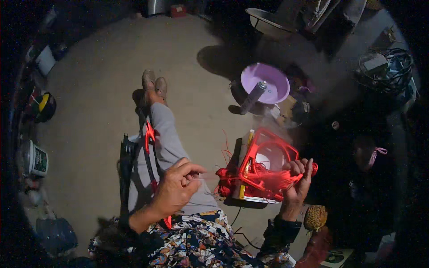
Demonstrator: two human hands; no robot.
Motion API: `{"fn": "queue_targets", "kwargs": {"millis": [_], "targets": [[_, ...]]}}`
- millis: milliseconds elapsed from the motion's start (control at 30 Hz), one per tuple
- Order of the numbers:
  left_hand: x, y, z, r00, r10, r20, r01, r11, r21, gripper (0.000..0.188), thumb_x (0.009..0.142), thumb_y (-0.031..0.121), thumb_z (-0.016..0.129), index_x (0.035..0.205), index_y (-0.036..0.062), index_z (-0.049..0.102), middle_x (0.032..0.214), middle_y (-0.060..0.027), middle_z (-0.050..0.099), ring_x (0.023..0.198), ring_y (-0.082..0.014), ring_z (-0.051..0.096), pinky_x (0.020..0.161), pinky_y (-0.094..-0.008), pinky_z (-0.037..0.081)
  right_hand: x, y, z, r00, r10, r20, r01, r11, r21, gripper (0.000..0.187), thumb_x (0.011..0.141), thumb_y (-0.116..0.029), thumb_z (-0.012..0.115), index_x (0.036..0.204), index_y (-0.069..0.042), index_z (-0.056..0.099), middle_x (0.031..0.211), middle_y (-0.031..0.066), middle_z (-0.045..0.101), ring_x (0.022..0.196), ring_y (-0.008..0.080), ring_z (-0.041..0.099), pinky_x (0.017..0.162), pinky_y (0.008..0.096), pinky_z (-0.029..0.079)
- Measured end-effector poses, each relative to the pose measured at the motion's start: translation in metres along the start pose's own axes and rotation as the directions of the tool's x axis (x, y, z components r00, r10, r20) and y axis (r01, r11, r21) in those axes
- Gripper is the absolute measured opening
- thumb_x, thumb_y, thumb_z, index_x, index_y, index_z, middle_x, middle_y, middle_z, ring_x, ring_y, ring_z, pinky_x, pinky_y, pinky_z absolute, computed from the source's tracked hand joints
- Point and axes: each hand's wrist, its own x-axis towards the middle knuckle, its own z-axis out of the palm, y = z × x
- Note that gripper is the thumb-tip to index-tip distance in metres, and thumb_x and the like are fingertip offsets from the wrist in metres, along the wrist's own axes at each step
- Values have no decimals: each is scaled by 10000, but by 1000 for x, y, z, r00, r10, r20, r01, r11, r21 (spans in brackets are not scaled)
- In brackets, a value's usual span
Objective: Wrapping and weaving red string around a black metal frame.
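My left hand [176,187] is over my lap, its thumb and fingers pinched on a thin, blurred strand that runs right toward the red yarn. My right hand [298,181] curls around a bundle of red yarn [272,182], seen partly through motion blur. The bundle lies across a red plastic frame [292,154] with open sides, which rests on a box [245,193] with yellow edges. Inside the frame a pale round shape shows. More red yarn hangs at the frame's left side. A long red-and-black piece [149,134] lies along my grey trouser legs.
A purple basin [279,85] stands beyond the box, with a spray can [254,97] beside it. Coiled black cable [393,73] lies at the far right. A white tub [38,158] is at the left. A dark long object [127,154] lies beside my leg.
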Motion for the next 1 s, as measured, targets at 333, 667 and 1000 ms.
{"fn": "queue_targets", "kwargs": {"millis": [333,667,1000], "targets": [[-6,0,-4,934,-166,316,212,971,-115,178,860,144,626,919,-19,667,694,-45,607,638,-94,542,600,-259,443,-2,-4,2,995,11,-94,-15,999,-52,277,986,-327,481,802,-122,509,582,-53,368,542,88,367,630,274,322],[-5,4,-21,967,-206,150,242,925,-292,187,872,156,630,875,-26,676,674,29,589,592,-23,471,532,-203,381,5,-11,-40,998,55,-42,-51,995,87,208,952,-272,556,835,-103,525,604,-46,389,562,74,407,588,252,370],[0,3,-47,973,-216,76,221,803,-554,178,874,116,608,959,-37,641,713,2,594,618,-68,507,562,-222,388,22,-109,-184,895,-235,-380,236,971,-44,272,944,-287,547,758,-112,455,621,-27,419,610,146,425,666,310,403]]}}
